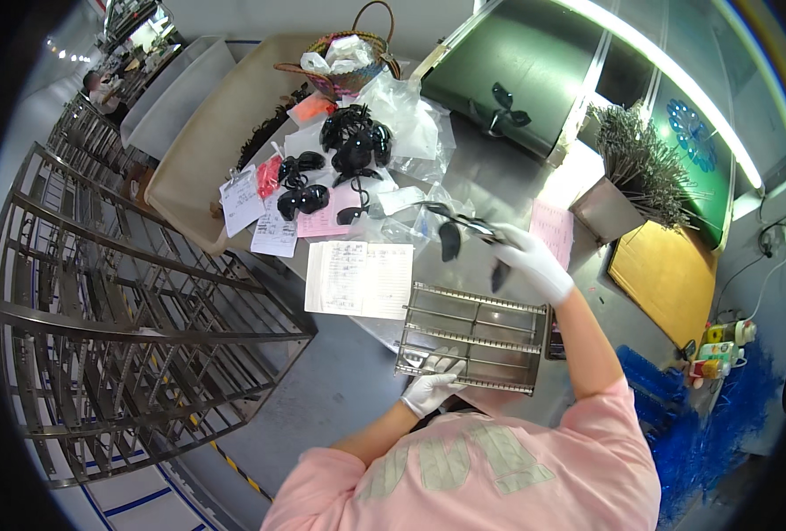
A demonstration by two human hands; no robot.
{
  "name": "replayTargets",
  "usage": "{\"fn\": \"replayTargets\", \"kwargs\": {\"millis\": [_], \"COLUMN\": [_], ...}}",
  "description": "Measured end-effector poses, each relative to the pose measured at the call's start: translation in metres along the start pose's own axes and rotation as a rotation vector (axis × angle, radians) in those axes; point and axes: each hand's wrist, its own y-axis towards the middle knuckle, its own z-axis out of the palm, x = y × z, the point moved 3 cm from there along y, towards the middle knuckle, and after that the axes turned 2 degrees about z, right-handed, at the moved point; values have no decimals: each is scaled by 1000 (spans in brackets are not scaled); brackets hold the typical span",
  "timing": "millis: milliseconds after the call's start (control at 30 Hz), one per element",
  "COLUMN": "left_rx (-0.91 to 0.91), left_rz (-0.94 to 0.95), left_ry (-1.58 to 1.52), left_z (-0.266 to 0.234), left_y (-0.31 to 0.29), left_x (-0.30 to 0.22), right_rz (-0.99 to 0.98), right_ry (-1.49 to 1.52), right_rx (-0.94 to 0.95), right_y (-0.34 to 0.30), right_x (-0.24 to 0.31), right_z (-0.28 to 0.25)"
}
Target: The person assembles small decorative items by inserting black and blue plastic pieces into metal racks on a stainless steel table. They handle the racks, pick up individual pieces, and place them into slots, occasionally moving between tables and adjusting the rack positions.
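My left hand (435,388), in a white glove, is closed on the near left edge of a metal wire rack (472,341). The rack is rectangular with toothed cross bars, and it lies at the table's near edge against my front. Beyond its far right corner my right hand (534,263), gloved too, is closed on black sunglasses (450,239) by a thin dark part. Dark lens shapes hang below my fingers, above the table. An open notebook (359,279) with handwriting lies left of the rack. Several black sunglasses (302,202) are heaped on papers and clear bags farther left.
A metal box (609,208) full of thin metal rods stands at the right, beside a brown envelope (664,279). A beige bin (185,173) and a woven basket (344,84) are at the far left. Tall metal racks (145,336) fill the left side. Small bottles (720,350) stand at right.
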Motion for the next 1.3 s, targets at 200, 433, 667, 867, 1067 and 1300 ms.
{"fn": "replayTargets", "kwargs": {"millis": [200,433,667,867,1067,1300], "left_rx": [921,-871,-985,-515,-190,187], "left_rz": [-18,451,465,588,1185,1090], "left_ry": [1892,2255,2228,2250,2005,1825], "left_z": [53,77,25,32,84,160], "left_y": [-1,135,151,171,156,226], "left_x": [-128,-322,-298,-295,-297,-321], "right_rz": [8,-74,30,31,47,43], "right_ry": [284,415,465,440,435,457], "right_rx": [-336,-575,-634,-611,-612,-681], "right_y": [-105,-146,-153,-141,-141,-152], "right_x": [-18,-55,-65,-64,-66,-68], "right_z": [-53,-38,-14,-9,-8,-6]}}
